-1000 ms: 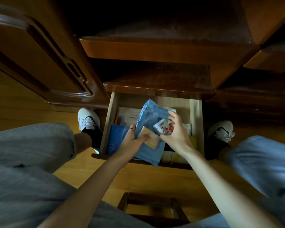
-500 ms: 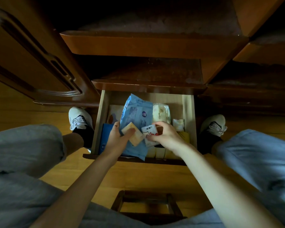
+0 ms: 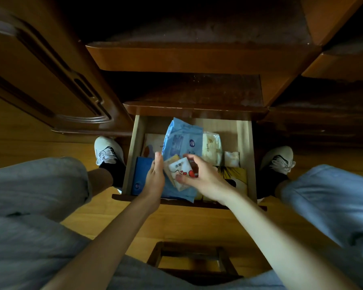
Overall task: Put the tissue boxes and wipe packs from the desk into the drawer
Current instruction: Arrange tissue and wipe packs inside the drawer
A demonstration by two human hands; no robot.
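The wooden drawer [image 3: 244,147] is pulled out below me. A large light-blue wipe pack [image 3: 183,141] lies lengthwise in its middle. On the pack's near half sit a small tan pack [image 3: 172,160] and a small white tissue pack with red hearts [image 3: 181,171]. My left hand [image 3: 155,177] has straight fingers and rests against the blue pack's left edge. My right hand [image 3: 200,174] curls thumb and fingers round the small white pack. A dark-blue box [image 3: 140,176], a cream pack [image 3: 212,149], a small white pack [image 3: 232,159] and a yellow box [image 3: 236,175] also lie in the drawer.
The desk's shelf edge [image 3: 195,108] overhangs the drawer's back. A cabinet door [image 3: 50,80] stands to the left. My shoes [image 3: 107,150] flank the drawer on the wooden floor, and a wooden stool [image 3: 193,262] is under me.
The blue wipe pack has come down from a tilted hold into the drawer. My left hand let go of the tan pack and straightened. My right hand kept hold of the small white pack.
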